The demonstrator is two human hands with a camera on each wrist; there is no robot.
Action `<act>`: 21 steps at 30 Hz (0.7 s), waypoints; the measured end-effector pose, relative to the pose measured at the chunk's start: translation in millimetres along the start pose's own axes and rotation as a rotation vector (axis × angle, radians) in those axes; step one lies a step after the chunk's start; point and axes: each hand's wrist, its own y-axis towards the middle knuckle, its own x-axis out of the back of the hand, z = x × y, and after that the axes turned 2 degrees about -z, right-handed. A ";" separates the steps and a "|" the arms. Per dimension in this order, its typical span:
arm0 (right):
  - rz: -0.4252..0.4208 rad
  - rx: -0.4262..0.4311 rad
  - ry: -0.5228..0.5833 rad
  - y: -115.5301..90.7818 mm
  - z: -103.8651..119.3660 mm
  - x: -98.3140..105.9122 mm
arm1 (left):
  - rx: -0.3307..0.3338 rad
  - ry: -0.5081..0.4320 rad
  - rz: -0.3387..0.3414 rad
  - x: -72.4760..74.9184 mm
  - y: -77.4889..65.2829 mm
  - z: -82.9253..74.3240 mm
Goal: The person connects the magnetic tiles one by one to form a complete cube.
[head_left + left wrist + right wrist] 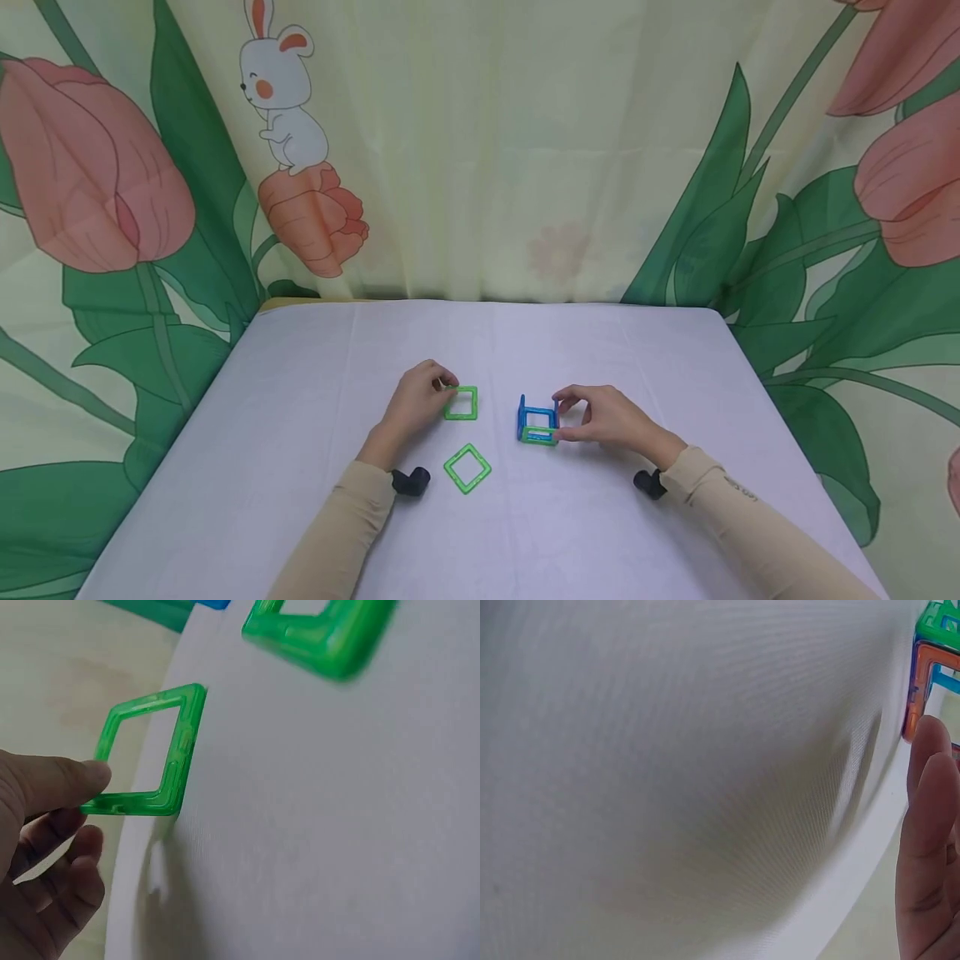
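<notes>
My left hand pinches the near-left corner of a green square frame tile that lies on the white table; in the left wrist view the thumb presses the tile's corner. A second green square tile lies loose nearer to me. My right hand grips the right side of a small open box built of blue, green and orange tiles. The right wrist view shows only a finger beside the box's orange and green edge.
A curtain printed with tulips and a rabbit hangs behind the table. The table's far edge runs along it. Black wrist-camera mounts sit under both sleeves.
</notes>
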 end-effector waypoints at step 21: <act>-0.004 -0.046 0.029 -1.5 0.2 -1.8 | -0.060 -0.015 -0.001 -36.4 20.7 -61.8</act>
